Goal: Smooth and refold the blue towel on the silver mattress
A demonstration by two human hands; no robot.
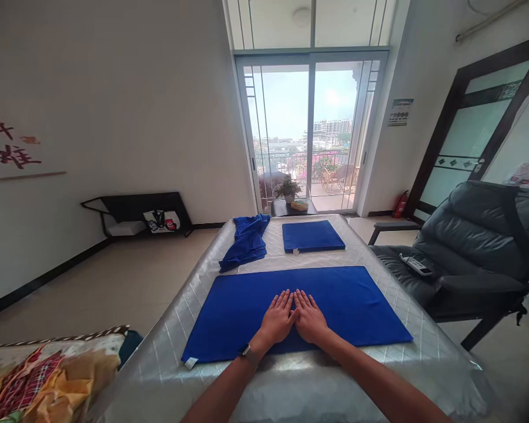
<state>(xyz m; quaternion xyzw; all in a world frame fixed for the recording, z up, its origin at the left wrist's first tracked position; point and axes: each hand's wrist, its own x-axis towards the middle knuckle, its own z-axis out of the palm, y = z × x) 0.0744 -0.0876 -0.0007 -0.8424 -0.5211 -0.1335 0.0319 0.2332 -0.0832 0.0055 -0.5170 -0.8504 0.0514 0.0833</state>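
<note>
A blue towel lies spread out flat across the near part of the covered table, with a white tag at its near left corner. Both my left hand and my right hand rest flat on its middle, side by side, thumbs touching and fingers stretched forward. Neither holds anything. Beyond the spread towel sits a folded blue towel with a small white tag. A crumpled blue towel lies to the left of the folded one, near the table's left edge.
The table wears a shiny quilted cover. At the right stands a dark recliner with a device on its seat. A potted plant is beyond the far edge. Bright cloths lie at the lower left; a black rack leans by the wall.
</note>
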